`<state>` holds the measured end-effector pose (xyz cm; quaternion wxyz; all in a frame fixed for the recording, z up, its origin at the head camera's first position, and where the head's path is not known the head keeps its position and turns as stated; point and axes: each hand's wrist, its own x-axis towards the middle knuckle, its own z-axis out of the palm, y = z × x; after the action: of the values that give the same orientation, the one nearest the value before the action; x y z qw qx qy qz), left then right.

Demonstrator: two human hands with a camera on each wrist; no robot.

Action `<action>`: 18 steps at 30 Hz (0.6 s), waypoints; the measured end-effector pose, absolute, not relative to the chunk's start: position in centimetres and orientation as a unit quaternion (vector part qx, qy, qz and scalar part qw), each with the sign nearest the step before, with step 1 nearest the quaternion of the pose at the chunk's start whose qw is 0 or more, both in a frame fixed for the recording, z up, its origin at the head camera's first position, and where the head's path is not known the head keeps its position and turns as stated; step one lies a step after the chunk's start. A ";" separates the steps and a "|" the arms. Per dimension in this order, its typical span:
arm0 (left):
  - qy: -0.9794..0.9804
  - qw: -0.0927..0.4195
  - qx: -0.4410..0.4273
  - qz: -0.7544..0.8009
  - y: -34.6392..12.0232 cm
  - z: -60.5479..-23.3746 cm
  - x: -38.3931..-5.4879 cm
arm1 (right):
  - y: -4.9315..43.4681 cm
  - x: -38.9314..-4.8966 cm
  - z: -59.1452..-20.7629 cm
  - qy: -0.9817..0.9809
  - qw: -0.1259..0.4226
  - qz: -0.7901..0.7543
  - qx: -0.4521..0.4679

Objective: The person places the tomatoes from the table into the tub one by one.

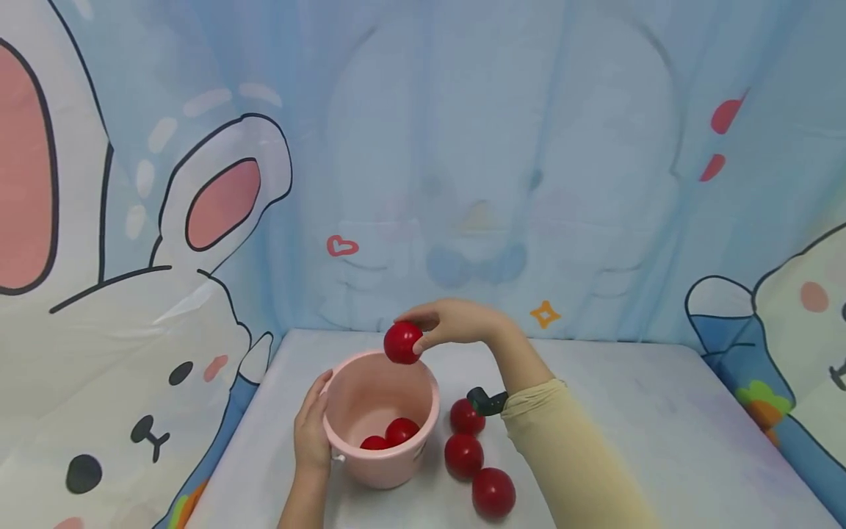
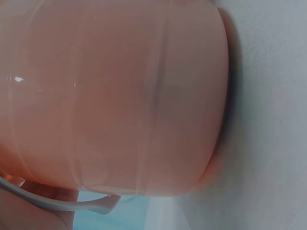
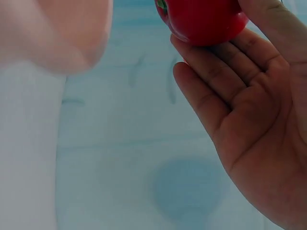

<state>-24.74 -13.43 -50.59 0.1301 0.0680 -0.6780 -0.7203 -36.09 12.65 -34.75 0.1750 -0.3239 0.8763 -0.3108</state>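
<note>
Over the far right rim of a pink bucket (image 1: 383, 470), my right hand (image 1: 459, 322) pinches a red tomato (image 1: 402, 343) between thumb and fingers. Its green stem end shows on the tomato (image 3: 204, 21) in the right wrist view. My left hand (image 1: 311, 433) holds the bucket's left side, fingertips at the rim. The bucket stands upright, and its wall (image 2: 120, 96) fills much of the left wrist view, with the pale handle (image 2: 62, 205) beside the fingers. Two tomatoes lie inside, one (image 1: 402, 431) plainly seen and another (image 1: 374, 442) partly hidden by the near wall.
Three more tomatoes lie in a row right of the bucket: a far one (image 1: 467, 417) partly covered by a dark wrist device (image 1: 487, 402), a middle one (image 1: 464, 455) and a near one (image 1: 493, 493). A cartoon-printed curtain (image 1: 423, 147) stands behind the white table (image 1: 634, 441).
</note>
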 end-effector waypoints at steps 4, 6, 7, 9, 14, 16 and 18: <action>-0.678 0.129 0.069 -0.720 -13.4 -50.7 -24.8 | 10.3 -36.7 -34.8 0.862 0.204 -0.298 -0.355; -0.679 0.130 0.069 -0.719 -13.3 -50.7 -24.9 | 9.3 -37.0 -34.9 0.861 0.216 -0.280 -0.366; -0.680 0.132 0.068 -0.718 -13.3 -50.7 -24.9 | 8.8 -37.1 -34.9 0.860 0.224 -0.270 -0.371; -0.682 0.131 0.071 -0.716 -13.3 -50.7 -24.9 | 7.9 -37.2 -35.0 0.856 0.242 -0.251 -0.381; -0.682 0.128 0.082 -0.716 -13.3 -50.7 -24.9 | 5.7 -37.4 -35.5 0.846 0.287 -0.207 -0.399; -0.682 0.128 0.083 -0.716 -13.4 -50.7 -24.9 | 4.9 -37.4 -35.7 0.846 0.296 -0.190 -0.400; -0.682 0.124 0.085 -0.716 -13.3 -50.6 -24.9 | 4.2 -37.4 -35.9 0.850 0.301 -0.175 -0.396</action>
<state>-24.87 -13.34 -50.64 0.1242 0.0848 -0.6817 -0.7160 -37.37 4.22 -35.85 0.3012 -0.3958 0.8497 -0.1751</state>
